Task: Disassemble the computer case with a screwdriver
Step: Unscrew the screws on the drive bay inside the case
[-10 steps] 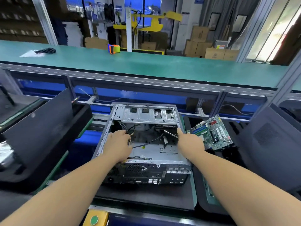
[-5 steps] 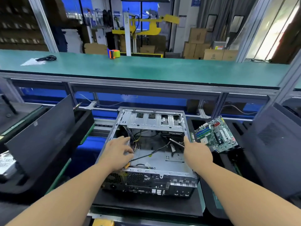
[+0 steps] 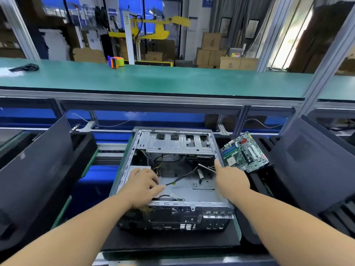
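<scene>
- The case lies open on its side on the black mat, near centre; the board is already out, leaning just right of it.
- My left hand is inside the near-left corner, fingers curled at a black cable. It looks like a pinch on that cable, though my knuckles cover the contact.
- My right hand holds the screwdriver, shaft pointing far-left into the case, one finger stretched along the right wall.
- I judge the step is clearing wiring to reach the next screw. I'd draw the cable gently aside, not tug, and seat the tip squarely before turning.
- Hidden: the screwdriver handle is buried in my palm; its tip blurs against the drive bay. I cannot make out any screw head. The cable's near end vanishes under my left hand.
</scene>
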